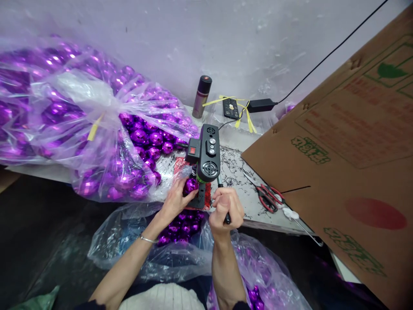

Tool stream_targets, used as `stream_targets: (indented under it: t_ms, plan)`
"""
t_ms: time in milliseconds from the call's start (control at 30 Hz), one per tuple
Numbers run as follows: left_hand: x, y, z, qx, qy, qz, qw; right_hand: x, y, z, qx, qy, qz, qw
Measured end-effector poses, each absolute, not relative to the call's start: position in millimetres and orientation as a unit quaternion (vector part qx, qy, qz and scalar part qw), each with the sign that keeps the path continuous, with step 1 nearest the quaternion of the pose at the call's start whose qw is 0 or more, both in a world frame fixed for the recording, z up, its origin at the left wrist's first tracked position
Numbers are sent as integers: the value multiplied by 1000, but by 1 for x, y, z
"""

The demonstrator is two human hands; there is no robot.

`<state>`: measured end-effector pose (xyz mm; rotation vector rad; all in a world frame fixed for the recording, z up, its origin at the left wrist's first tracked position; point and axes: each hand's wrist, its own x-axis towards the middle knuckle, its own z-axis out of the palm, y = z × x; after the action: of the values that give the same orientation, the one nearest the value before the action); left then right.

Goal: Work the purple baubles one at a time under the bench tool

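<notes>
- Box [342,172]: fills the right of the frame; its near edge closes off that side.
- Big bag [74,116]: upper left, tied, full of purple balls. It walls in the left side, reaching almost to the machine.
- Lower bag [119,245]: bottom centre, below the counter's front edge, with more balls [180,226] inside. Which balls are finished and which are waiting, I cannot tell.
- Counter [274,223]: crosses the middle. Its front edge runs just below the machine, leaving little room there; the freest strip lies right of the machine, up to the scissors.
- Machine [208,150]: centre of the frame, upright, its base near that front edge.
- Scissors [269,198]: right of centre, blades toward the machine, beside the box.
- Right hand [226,209]: just right of centre, closed in a fist round the lever grip [228,218].
- Left hand [177,199]: centre, thumb and fingers curled round one ball, with little gap.
- Ball [191,185]: under the machine's head, above its base. This one appears to be mid-step, not yet released.
- Scraps [230,172]: black bits strewn right of the machine, suggesting work is well under way.
</notes>
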<state>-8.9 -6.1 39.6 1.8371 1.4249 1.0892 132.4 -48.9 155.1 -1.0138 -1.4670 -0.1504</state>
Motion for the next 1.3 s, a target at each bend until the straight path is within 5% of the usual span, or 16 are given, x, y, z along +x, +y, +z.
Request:
stream_targets:
  t_ms: [733, 1300]
  plan:
    - [3, 4, 5, 730, 510, 413, 190, 132, -56, 146, -449, -639, -48, 623]
    - [2, 3, 5, 747, 499, 406, 171, 129, -55, 88, -446, -616, -73, 645]
